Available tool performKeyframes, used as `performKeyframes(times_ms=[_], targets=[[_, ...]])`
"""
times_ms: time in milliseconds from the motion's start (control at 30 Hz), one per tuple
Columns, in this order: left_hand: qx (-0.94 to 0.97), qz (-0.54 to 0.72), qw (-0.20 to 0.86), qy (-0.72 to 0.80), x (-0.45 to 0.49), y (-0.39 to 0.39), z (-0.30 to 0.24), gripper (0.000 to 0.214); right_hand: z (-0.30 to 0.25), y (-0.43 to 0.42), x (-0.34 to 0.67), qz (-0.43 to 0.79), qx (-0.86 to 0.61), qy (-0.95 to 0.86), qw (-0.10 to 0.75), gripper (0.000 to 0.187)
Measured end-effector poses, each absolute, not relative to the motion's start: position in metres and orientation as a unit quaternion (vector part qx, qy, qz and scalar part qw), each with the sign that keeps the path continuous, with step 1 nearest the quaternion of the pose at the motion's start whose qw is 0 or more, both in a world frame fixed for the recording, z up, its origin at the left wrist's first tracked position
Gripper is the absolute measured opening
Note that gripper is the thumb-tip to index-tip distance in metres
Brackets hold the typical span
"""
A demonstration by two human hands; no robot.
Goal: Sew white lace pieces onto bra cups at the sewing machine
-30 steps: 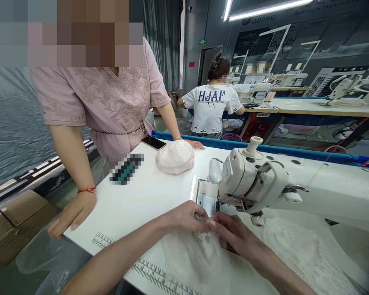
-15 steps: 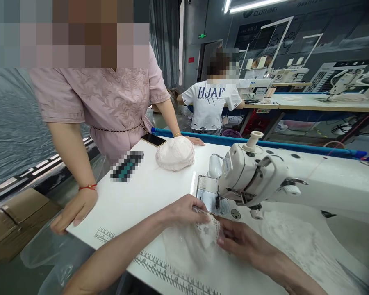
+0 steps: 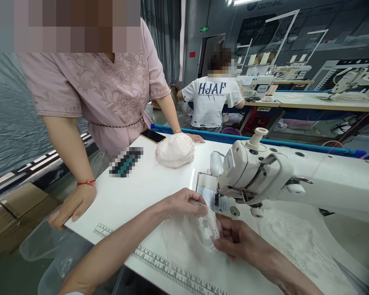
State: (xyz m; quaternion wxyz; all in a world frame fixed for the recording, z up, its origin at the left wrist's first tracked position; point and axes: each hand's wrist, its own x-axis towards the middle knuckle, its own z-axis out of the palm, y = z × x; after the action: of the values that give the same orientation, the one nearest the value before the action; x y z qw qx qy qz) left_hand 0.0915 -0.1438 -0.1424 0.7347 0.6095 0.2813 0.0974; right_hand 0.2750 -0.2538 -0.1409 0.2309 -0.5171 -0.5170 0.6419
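My left hand point(image 3: 181, 203) and my right hand point(image 3: 238, 239) both pinch a strip of white lace point(image 3: 210, 227) on a sheer white fabric piece point(image 3: 187, 246). They hold it on the white table point(image 3: 141, 192), just in front of the needle of a white sewing machine point(image 3: 264, 176). The left fingers curl over the lace's upper edge. Below and to the right, the right fingers grip its other edge.
A person in a pink top leans on the table's left edge, one hand point(image 3: 72, 205) at the near corner. A stack of pale bra cups point(image 3: 175, 149) and a phone point(image 3: 153, 136) lie at the far side. More white fabric point(image 3: 295, 241) lies right of the machine. Another worker sits behind.
My hands have drawn the lace a little back from the needle and turned it, so the patterned strip now shows between my fingers. The person in pink stays put.
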Motion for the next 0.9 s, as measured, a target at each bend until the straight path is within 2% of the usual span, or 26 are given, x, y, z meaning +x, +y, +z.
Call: performKeyframes(times_ms=[333, 533, 667, 767, 900], targets=[[0.601, 0.103, 0.738, 0.289, 0.09, -0.138, -0.143, 0.033, -0.131, -0.255, 0.282, 0.667, -0.492, -0.519, 0.211, 0.035], [0.598, 0.117, 0.744, 0.274, 0.091, -0.141, -0.146, 0.033, -0.134, -0.254, 0.273, 0.651, -0.507, -0.509, 0.245, 0.04], [0.597, 0.117, 0.743, 0.278, 0.092, -0.142, -0.145, 0.035, -0.138, -0.254, 0.274, 0.655, -0.493, -0.537, 0.199, 0.041], [0.602, 0.114, 0.739, 0.28, 0.093, -0.144, -0.144, 0.034, -0.144, -0.252, 0.277, 0.652, -0.484, -0.536, 0.23, 0.039], [0.609, 0.109, 0.738, 0.269, 0.096, -0.149, -0.145, 0.036, -0.155, -0.249, 0.275, 0.552, -0.56, -0.551, 0.279, 0.044]])
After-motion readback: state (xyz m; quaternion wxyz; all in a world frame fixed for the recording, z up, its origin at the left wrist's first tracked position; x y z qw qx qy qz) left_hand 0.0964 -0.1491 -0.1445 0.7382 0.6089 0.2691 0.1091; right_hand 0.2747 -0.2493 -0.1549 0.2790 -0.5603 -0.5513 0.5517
